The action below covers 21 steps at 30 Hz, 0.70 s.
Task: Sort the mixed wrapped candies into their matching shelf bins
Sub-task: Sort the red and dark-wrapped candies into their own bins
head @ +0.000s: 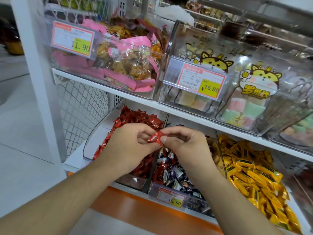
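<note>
A white shop shelf (108,87) carries clear bins on two levels — pink-wrapped snacks (118,53) and pastel marshmallow packs (240,109) on the upper one. On the lower level a bin of red candies (135,119) stands at the left, a mixed bin (176,177) of dark, white and red pieces sits in the middle behind a price tag (170,196), and a bin of yellow candies (250,168) is on the right. Above the boundary of the red and mixed bins, one red wrapped candy (154,136) is held between both hands — the left hand (133,145) pinches its left end, the right hand (184,143) its right end, fingers curled.
</note>
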Motion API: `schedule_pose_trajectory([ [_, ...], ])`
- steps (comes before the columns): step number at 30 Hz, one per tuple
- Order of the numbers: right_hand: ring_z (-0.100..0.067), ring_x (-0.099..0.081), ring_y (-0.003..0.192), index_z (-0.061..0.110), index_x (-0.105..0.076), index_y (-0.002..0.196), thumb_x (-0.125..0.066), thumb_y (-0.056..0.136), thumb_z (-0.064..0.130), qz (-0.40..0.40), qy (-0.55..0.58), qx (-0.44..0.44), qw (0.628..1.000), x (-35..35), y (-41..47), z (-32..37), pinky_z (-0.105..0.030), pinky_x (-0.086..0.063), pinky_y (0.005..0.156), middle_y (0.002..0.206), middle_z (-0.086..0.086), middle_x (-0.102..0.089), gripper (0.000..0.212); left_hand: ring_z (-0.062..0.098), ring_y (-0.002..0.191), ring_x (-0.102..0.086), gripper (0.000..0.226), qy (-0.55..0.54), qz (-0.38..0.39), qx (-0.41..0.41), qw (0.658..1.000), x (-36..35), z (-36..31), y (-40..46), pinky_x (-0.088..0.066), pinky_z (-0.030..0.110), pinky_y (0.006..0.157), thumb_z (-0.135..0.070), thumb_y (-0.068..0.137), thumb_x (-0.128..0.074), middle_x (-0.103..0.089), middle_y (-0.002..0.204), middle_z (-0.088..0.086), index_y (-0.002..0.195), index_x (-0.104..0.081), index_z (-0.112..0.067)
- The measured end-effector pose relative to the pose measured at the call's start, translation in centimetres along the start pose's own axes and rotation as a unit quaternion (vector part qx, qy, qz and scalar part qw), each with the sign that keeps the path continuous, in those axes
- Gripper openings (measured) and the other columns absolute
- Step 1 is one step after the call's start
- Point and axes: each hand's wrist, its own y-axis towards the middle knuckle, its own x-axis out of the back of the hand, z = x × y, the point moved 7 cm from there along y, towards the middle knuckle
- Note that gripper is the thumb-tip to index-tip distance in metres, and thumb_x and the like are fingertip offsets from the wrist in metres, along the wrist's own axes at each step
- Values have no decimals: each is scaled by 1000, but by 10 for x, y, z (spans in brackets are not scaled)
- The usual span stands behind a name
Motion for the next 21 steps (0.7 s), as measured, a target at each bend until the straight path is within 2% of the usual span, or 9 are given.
schedule_pose_trajectory([
  [4, -24, -75, 87, 29, -80, 96, -73, 95, 19, -63, -72, -36, 995, 25, 9, -7, -41, -64, 74, 93, 1, -79, 13, -4, 78, -68, 18, 108, -78, 19, 991, 32, 9, 7, -53, 17, 71, -35, 82, -85, -72, 87, -19, 96, -74, -38],
  [5, -20, -75, 88, 30, -79, 96, -72, 95, 19, -85, -108, -31, 990, 36, 13, -11, -34, -64, 71, 92, 6, -79, 14, -3, 79, -67, 21, 150, -84, 21, 985, 39, 11, 9, -52, 16, 71, -33, 85, -82, -72, 92, -20, 104, -72, -38],
  [7, -5, -71, 91, 32, -76, 99, -69, 96, 13, -94, -194, -1, 977, 51, 18, -18, -16, -58, 68, 94, 14, -77, 21, 2, 91, -64, 42, 247, -59, 22, 967, 42, 20, 11, -53, 22, 79, -30, 89, -75, -70, 112, -18, 128, -64, -38],
  [10, 3, -66, 92, 31, -72, 110, -65, 97, 9, -64, -336, 26, 939, 56, 24, -33, -16, -56, 79, 101, 19, -72, 26, 8, 124, -56, 58, 286, -3, -14, 958, 26, 24, 7, -45, 23, 99, -33, 94, -67, -52, 147, -17, 149, -48, -36],
  [12, 2, -67, 85, 28, -71, 119, -64, 98, 10, -44, -403, 32, 914, 53, 28, -41, -9, -53, 72, 109, 14, -71, 28, 2, 142, -41, 56, 270, 44, -53, 960, 5, 18, 3, -33, 25, 115, -39, 101, -59, -36, 159, -25, 154, -41, -40],
  [14, -6, -71, 90, 29, -67, 128, -64, 99, 14, -9, -449, 26, 893, 45, 34, -49, -17, -59, 80, 122, 8, -71, 33, -3, 149, -26, 58, 277, 96, -81, 953, -18, 12, -1, -14, 26, 121, -44, 104, -52, -21, 163, -30, 158, -30, -44],
  [16, -16, -69, 113, 29, -61, 140, -66, 99, 16, 43, -504, 18, 862, 35, 39, -58, -29, -53, 101, 136, 3, -66, 43, -4, 151, -19, 60, 282, 129, -95, 946, -35, 13, -4, -6, 24, 119, -46, 106, -47, -14, 166, -28, 161, -22, -44],
  [18, -21, -63, 123, 26, -57, 145, -67, 98, 14, 82, -544, 0, 835, 29, 41, -67, -30, -48, 106, 139, -1, -65, 49, -3, 152, -19, 60, 275, 135, -95, 947, -42, 16, -2, -9, 20, 119, -45, 107, -46, -16, 167, -26, 162, -22, -41],
  [21, -20, -65, 116, 29, -66, 134, -71, 92, 8, 86, -554, -7, 828, 31, 43, -71, -29, -51, 101, 129, 0, -68, 47, -2, 151, -23, 59, 271, 131, -91, 949, -40, 19, 1, -17, 24, 122, -46, 106, -48, -20, 165, -28, 160, -26, -41],
])
